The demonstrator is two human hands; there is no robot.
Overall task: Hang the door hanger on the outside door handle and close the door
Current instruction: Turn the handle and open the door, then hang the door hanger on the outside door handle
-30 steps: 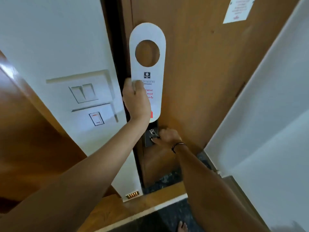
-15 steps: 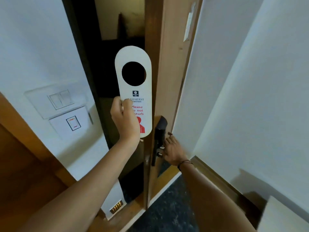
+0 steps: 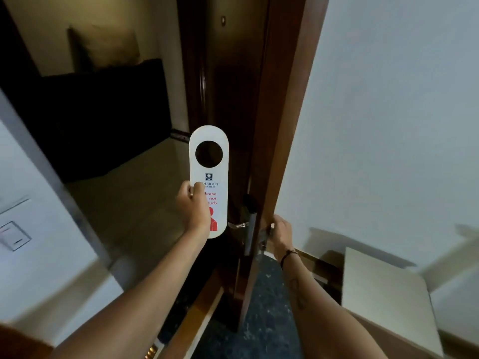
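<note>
My left hand (image 3: 194, 209) holds a white door hanger (image 3: 209, 167) upright by its lower half; it has a round hole near the top and red "Please do not disturb" print. The wooden door (image 3: 280, 120) stands open, seen almost edge-on. Just right of the hanger's bottom, the outside metal handle (image 3: 238, 225) sticks out from the dark lock plate; hanger and handle are apart. My right hand (image 3: 281, 233) grips the inside door handle, which it mostly hides, at the door's edge.
A dim corridor with a beige floor (image 3: 134, 203) lies beyond the doorway. White wall with switches (image 3: 14, 235) is on the left, a white wall (image 3: 388, 125) on the right. A pale box-like surface (image 3: 383, 294) sits low right on dark carpet (image 3: 261, 320).
The door has swung from closed to wide open under my right hand. The hanger has come down from face height to level with the lock, close to the outside handle.
</note>
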